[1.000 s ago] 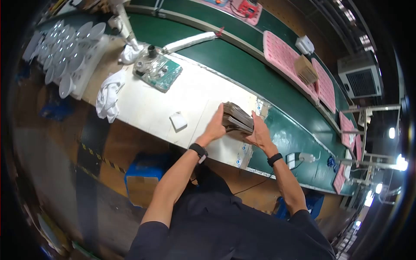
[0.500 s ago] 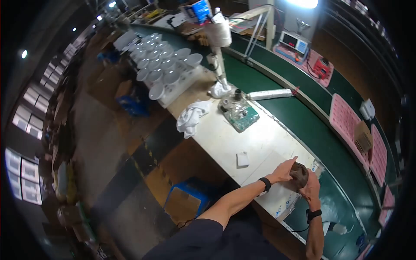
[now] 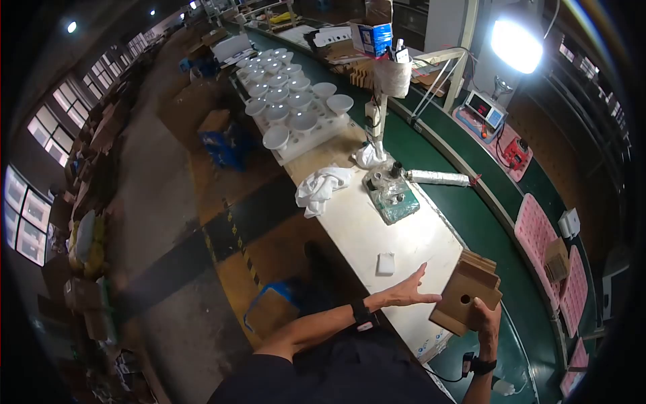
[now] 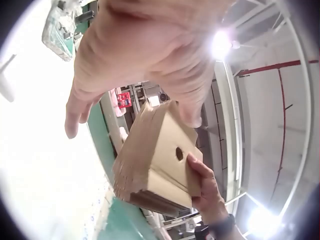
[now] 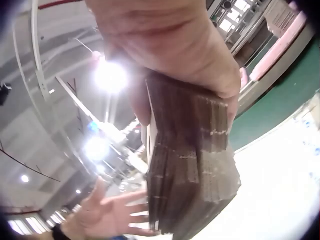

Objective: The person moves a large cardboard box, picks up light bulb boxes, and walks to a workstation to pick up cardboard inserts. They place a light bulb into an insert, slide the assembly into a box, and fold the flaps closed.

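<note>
A stack of flat-folded brown cardboard pieces [image 3: 452, 311], with a round hole in the top piece, is held over the right part of the white work surface [image 3: 367, 232]. My right hand [image 3: 489, 322] grips its right side, thumb on the front piece beside the hole. The layered edges of the stack [image 5: 192, 165] show in the right wrist view. My left hand [image 3: 404, 294] has its fingers extended and spread, with the thumb tip right at the stack's left edge. A small white block [image 3: 385, 264] lies on the surface beyond the left hand.
A white cloth [image 3: 321, 190] and a plastic-wrapped green fixture [image 3: 393, 198] sit farther along the bench. Behind them is a rack of white bowl-shaped parts [image 3: 303, 121]. Pink mats [image 3: 535, 225] line the green conveyor at right, one with a small carton [image 3: 556, 260].
The left hand has let go of the stack and straightened its fingers. The stack has turned in the right hand so its holed face shows. The head view has swung to the left.
</note>
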Available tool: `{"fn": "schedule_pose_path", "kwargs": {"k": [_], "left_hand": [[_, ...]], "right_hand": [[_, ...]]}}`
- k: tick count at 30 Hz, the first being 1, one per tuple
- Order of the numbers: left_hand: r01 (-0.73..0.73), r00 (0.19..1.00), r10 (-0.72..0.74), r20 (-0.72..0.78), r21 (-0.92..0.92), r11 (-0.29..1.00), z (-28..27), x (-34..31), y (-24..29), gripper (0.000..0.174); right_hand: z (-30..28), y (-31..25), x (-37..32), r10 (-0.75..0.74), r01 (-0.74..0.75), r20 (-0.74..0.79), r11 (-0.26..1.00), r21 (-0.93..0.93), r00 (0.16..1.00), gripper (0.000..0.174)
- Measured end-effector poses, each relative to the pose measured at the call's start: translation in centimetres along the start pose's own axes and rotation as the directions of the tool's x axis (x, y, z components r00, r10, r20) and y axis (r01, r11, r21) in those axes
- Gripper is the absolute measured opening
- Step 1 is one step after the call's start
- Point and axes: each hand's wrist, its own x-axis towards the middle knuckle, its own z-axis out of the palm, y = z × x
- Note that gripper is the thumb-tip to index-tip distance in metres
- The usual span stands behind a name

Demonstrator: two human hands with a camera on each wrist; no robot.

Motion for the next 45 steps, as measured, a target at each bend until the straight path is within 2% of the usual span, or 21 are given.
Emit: {"fn": "schedule_pose_path", "kwargs": {"k": [2, 3, 5, 7, 9, 11, 13, 16, 17, 18, 19, 21, 23, 25, 27, 31, 33, 35, 37, 40, 45], "left_hand": [[0.113, 0.991, -0.089, 0.101, -0.270, 0.956, -0.5, -0.7, 0.8, 0.129], [-0.186, 0.979, 0.182, -0.089, -0.045, 0.981, -0.7, -0.7, 1.0, 0.121], [-0.122, 0.988, 0.079, -0.131, -0.360, 0.925, -2.5, -2.9, 2.0, 0.107], [0.031, 0.995, -0.056, -0.079, -0.289, 0.957, -6.6, -4.6, 2.3, 0.092], [0.022, 0.992, -0.063, -0.114, -0.328, 0.944, -10.6, -6.3, 2.9, 0.081], [0.078, 0.978, -0.136, -0.159, -0.326, 0.942, -15.8, -8.2, 1.9, 0.078], [0.110, 0.987, -0.154, -0.051, -0.483, 0.869, -22.7, -9.9, 0.9, 0.072], [0.116, 0.978, -0.173, -0.113, -0.394, 0.912, -32.4, -11.6, -2.2, 0.066], [0.124, 0.972, -0.187, -0.146, -0.359, 0.925, -35.7, -12.5, -2.2, 0.063], [0.187, 0.970, -0.241, -0.045, -0.499, 0.846, -38.6, -13.3, -2.4, 0.064], [0.154, 0.964, -0.236, -0.123, -0.468, 0.870, -40.2, -13.6, -6.3, 0.064], [0.020, 0.878, -0.148, -0.455, -0.273, 0.962, -44.3, -16.2, -8.4, 0.062], [0.049, 0.873, -0.164, -0.459, -0.252, 0.966, -51.1, -19.1, -8.4, 0.061], [0.067, 0.820, -0.292, -0.492, -0.424, 0.903, -57.7, -21.6, -8.9, 0.057], [0.065, 0.747, -0.272, -0.606, -0.341, 0.938, -64.1, -23.2, -8.6, 0.050], [0.050, 0.650, -0.203, -0.732, -0.226, 0.973, -74.1, -23.4, -5.0, 0.048], [-0.058, 0.629, -0.157, -0.761, -0.247, 0.967, -77.5, -22.0, -4.2, 0.045], [-0.028, 0.609, -0.042, -0.792, -0.074, 0.997, -79.3, -19.9, -2.6, 0.043], [0.060, 0.713, 0.007, -0.701, 0.071, 0.996, -80.1, -18.4, -0.2, 0.047], [0.064, 0.852, 0.004, -0.523, 0.112, 0.992, -81.6, -16.4, 1.1, 0.050], [0.097, 0.847, 0.016, -0.531, 0.184, 0.978, -85.7, -16.4, 2.8, 0.048]], "right_hand": [[4.4, -0.5, -1.5, 0.055, -0.059, 0.042, 0.992, 0.114, 0.998, 0.067], [6.6, -0.5, -1.9, 0.108, -0.127, 0.096, 0.968, 0.219, 0.989, 0.068], [10.9, 1.2, -1.7, 0.068, -0.087, 0.078, 0.956, 0.279, 0.995, 0.066], [15.0, 2.6, -1.6, 0.071, -0.086, 0.062, 0.953, 0.291, 0.996, 0.066], [18.7, 3.4, -0.6, 0.171, -0.209, 0.133, 0.907, 0.365, 0.976, 0.067], [24.0, 2.8, 0.5, 0.201, -0.258, 0.178, 0.879, 0.401, 0.963, 0.067], [31.0, 0.4, 1.3, 0.209, -0.283, 0.232, 0.893, 0.350, 0.950, 0.066], [42.6, 0.4, 4.1, 0.226, -0.308, 0.249, 0.875, 0.373, 0.942, 0.066], [45.8, 1.0, 5.1, 0.297, -0.374, 0.240, 0.833, 0.408, 0.924, 0.065], [48.1, 1.5, 5.4, 0.389, -0.450, 0.227, 0.784, 0.427, 0.893, 0.064], [50.1, 2.4, 6.6, 0.404, -0.459, 0.219, 0.775, 0.434, 0.888, 0.054], [52.7, 6.0, 10.7, 0.355, -0.368, 0.124, 0.791, 0.489, 0.927, 0.052], [56.3, 3.5, 13.4, 0.333, -0.316, 0.055, 0.812, 0.492, 0.941, 0.052], [52.9, 11.7, 19.7, 0.334, -0.295, -0.031, 0.870, 0.394, 0.942, 0.053], [52.8, 15.9, 24.0, 0.232, -0.165, -0.111, 0.890, 0.424, 0.966, 0.052], [53.7, 15.9, 26.1, 0.313, -0.201, -0.208, 0.880, 0.430, 0.927, 0.055], [53.7, 16.6, 26.4, 0.194, -0.104, -0.197, 0.914, 0.392, 0.961, 0.054], [53.2, 17.5, 26.5, 0.201, -0.097, -0.261, 0.926, 0.365, 0.944, 0.053], [52.9, 18.3, 26.6, 0.089, 0.005, -0.342, 0.965, 0.264, 0.935, 0.052], [54.0, 16.8, 25.6, 0.120, -0.062, -0.366, 0.984, 0.165, 0.923, 0.055], [52.8, 17.8, 25.5, 0.161, -0.155, -0.475, 0.987, 0.050, 0.865, 0.069]]}}
